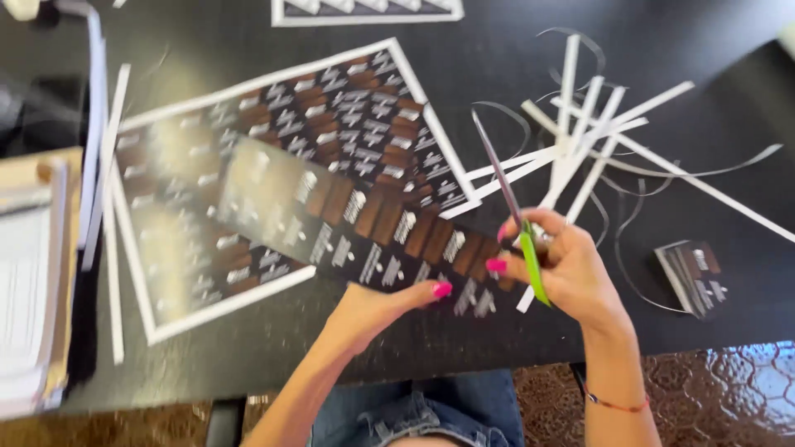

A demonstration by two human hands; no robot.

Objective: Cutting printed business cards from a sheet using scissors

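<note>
A long dark printed strip (389, 236) lies slantwise above the near part of the black table (464, 58), its upper-left end overlapping the large printed sheet (273, 165) and its lower-right end reaching the right hand. The strip carries rows of brown and white label blocks. The left hand (377, 306) lies under the strip's near edge, fingers closed up against it, one pink-nailed finger showing just below the strip; it holds the strip from beneath.

The right hand (563, 269) is closed around the green handle of a pair of scissors (509, 211), fingers curled tight through the grip. The blades point up and to the left from the strip's right end; whether they are parted cannot be told. A thin red cord sits on the right wrist.

Right of the strip lies a heap of white paper offcuts (580, 141), long narrow trimmings crossed over one another, with thin curled slivers among them. Further right of the strip sits a small stack of cut labels (691, 277). Above the strip, at the far edge, part of a second printed sheet (364, 10) shows. Far left of the strip stands a pile of white paper (29, 281), with loose white trimmings beside it
</note>
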